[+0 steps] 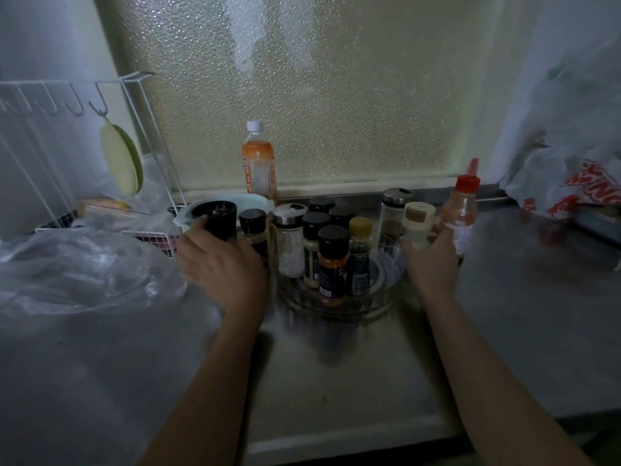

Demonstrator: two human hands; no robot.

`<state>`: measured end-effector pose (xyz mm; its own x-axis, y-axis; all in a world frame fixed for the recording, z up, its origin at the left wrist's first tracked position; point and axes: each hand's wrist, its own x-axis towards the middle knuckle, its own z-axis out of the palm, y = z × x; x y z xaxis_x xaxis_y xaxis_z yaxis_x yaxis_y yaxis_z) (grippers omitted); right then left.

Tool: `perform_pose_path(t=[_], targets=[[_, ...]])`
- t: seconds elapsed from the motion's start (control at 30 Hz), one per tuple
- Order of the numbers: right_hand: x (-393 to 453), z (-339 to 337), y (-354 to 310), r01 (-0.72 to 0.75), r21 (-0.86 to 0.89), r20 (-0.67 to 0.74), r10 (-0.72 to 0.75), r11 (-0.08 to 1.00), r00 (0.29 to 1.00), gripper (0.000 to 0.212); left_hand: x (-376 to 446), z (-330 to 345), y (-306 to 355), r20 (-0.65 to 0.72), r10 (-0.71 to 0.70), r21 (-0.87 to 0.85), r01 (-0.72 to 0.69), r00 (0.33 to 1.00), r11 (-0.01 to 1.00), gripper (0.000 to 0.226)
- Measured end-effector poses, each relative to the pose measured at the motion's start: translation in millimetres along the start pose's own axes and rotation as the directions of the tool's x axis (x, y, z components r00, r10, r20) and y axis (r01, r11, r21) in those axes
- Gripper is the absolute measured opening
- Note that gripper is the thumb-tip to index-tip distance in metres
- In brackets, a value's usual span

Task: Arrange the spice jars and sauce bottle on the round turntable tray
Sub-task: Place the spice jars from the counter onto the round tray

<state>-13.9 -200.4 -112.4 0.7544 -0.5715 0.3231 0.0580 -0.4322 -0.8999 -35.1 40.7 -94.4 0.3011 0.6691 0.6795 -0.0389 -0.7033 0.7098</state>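
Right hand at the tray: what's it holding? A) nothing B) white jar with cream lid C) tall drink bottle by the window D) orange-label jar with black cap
B: the right hand closes its grip on the white jar with the cream lid, at the right rim of the turntable tray.

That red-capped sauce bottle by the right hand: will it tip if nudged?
Probably. The sauce bottle is tall, narrow and looks nearly empty, so likely light and tippy. Its clear plastic may be slippery; the right hand seems to touch only its lower part.
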Motion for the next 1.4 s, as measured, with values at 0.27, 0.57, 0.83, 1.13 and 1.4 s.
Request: perform_pose_path(t=[0.27, 0.57, 0.83, 1.13, 1.4], targets=[[4, -4, 3, 0.056, -0.043, -0.027, -0.057, 0.998, 0.998, 0.053, 9, 12, -26, 0.256, -0.261, -0.062, 0.285, 0.931, 0.956, 0.067], [-24, -7, -24, 0.368, 0.254, -0.012, -0.378, 0.894, 0.926, 0.042, 13, -6, -16, 0.168, -0.126, -0.340, 0.177, 0.978, 0.924, 0.054], [-25, 1, -11, 0.273, 0.234, 0.261, -0.330, 0.933, 0.907, 0.038, -10, -8, 8, 0.334, 0.170, -0.615, 0.077, 0.927, 0.785, 0.043], [-33, 3, -14, 0.273, 0.313, 0.258, -0.358, 0.910, 0.897, 0.023, -14, 3, 8, 0.350, 0.256, -0.685, 0.060, 0.901, 0.726, 0.034], [-32, 7, -10, 0.313, 0.258, 0.241, -0.374, 0.914, 0.896, 0.024, -8, 10, 7, 0.442, 0.310, -0.683, 0.092, 0.842, 0.724, 0.022]])
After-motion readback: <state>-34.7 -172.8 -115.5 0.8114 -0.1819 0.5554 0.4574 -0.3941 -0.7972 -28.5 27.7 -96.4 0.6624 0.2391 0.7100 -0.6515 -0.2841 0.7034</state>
